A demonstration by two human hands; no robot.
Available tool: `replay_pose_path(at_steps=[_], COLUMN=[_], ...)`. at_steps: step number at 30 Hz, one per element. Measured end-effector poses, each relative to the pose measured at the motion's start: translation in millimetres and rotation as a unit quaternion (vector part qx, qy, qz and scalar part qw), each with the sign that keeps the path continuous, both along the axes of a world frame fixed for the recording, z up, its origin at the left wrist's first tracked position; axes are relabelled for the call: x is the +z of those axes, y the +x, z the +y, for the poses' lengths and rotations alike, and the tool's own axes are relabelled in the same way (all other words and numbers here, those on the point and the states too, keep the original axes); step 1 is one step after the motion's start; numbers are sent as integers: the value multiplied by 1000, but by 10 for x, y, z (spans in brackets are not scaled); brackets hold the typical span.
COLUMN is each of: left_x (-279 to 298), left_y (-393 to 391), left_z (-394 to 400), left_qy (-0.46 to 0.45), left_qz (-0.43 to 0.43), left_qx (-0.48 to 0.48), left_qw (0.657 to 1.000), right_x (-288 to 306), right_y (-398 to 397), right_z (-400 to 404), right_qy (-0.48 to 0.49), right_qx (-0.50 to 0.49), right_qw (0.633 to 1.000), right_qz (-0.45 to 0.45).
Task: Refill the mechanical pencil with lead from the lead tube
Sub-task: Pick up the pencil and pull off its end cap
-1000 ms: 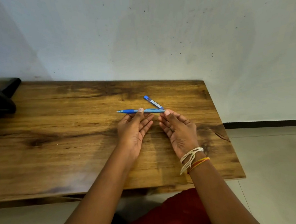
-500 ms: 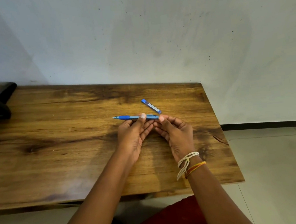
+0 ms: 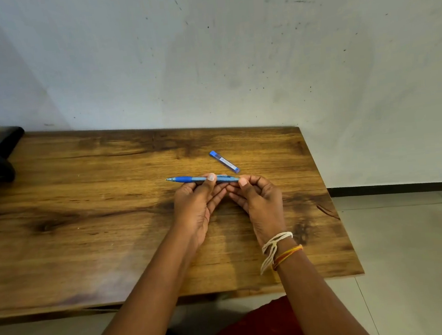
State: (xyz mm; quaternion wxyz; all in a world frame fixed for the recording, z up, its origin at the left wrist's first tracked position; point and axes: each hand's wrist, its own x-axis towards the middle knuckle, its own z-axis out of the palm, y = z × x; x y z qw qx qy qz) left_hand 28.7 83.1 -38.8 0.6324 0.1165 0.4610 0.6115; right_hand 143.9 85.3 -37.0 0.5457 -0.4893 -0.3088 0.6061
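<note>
Fingers of the left hand [image 3: 195, 206] pinch the mechanical pencil [image 3: 202, 179] mid-barrel; right hand [image 3: 261, 202] fingers pinch its rear end. Pencil held level, just above the tabletop [image 3: 84, 221], tip pointing left. Lead tube [image 3: 224, 162] lies capped, just behind the pencil, untouched. Step looks like pulling the end cap off; next needs a straight pull, barrel steadied. Worn wooden top, scuffed pale wall [image 3: 231, 58] behind the pencil.

I read this as a plain room in a home or small office: a wood-grain worktop [image 3: 83, 207] pushed against a scuffed, speckled white wall [image 3: 231, 58], pale floor tiles [image 3: 410, 243] at 4 o'clock, dark skirting [image 3: 400, 187] along the wall's foot.
</note>
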Motion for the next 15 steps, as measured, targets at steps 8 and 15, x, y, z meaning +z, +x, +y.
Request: replay_pose_path(at_steps=[8, 15], left_x=[1, 2], left_y=[-40, -81], left_z=[-29, -19], left_qy=[4, -4], left_qz=[9, 14], left_qx=[1, -9], left_qw=[1000, 1000], right_x=[6, -35], right_y=[70, 600], right_z=[13, 75], right_qy=[-12, 41], right_qx=[-67, -151], right_qw=[996, 878], right_qz=[-56, -453])
